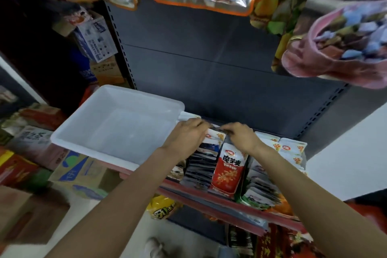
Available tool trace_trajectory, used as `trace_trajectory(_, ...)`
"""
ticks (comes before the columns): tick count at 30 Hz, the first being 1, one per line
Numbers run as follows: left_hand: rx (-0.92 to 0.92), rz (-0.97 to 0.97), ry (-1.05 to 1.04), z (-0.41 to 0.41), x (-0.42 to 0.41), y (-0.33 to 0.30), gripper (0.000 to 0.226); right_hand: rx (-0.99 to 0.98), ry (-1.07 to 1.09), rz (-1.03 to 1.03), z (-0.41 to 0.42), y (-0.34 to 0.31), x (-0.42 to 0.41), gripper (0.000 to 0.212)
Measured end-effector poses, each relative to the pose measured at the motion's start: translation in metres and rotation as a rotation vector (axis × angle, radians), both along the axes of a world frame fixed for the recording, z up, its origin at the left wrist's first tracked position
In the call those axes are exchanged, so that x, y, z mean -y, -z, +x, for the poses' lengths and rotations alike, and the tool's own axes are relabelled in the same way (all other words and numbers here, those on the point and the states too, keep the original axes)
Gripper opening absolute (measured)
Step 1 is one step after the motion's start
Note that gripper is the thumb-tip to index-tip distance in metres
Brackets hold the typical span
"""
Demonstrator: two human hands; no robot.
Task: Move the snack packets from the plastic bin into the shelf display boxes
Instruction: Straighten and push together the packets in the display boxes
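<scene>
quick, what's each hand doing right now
Left hand: fingers curled on the tops of the packets in the display box.
Right hand: pinching the top of the red snack packet.

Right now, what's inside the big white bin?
Nothing that shows: the white plastic bin looks empty, with only its bare bottom in view. The left hand and forearm cover a small bit of its near right corner, so that spot stays hidden.

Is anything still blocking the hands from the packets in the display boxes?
Nothing visible. The left hand and right hand already rest on the packet tops in the display boxes; the white plastic bin beside them looks empty.
</scene>
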State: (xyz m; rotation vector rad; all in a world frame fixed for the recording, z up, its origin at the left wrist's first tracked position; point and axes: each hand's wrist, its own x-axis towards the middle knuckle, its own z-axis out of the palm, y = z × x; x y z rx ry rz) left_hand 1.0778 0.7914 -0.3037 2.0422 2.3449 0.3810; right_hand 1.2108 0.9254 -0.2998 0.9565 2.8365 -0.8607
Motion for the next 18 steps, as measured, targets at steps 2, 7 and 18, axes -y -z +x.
trace_trajectory(2, 0.003, 0.012, 0.008, -0.001, -0.002, 0.001, 0.045, 0.008, -0.106, 0.02, 0.002, 0.002, -0.003, 0.044)
trace_trajectory(7, 0.1, -0.154, 0.008, 0.002, -0.007, -0.004, 0.041, 0.071, -0.213, -0.034, 0.002, -0.001, -0.014, 0.042)
trace_trajectory(18, 0.03, -0.173, 0.057, -0.007, 0.003, 0.006, 0.065, 0.03, -0.033, 0.134, -0.021, 0.008, -0.018, 0.023)
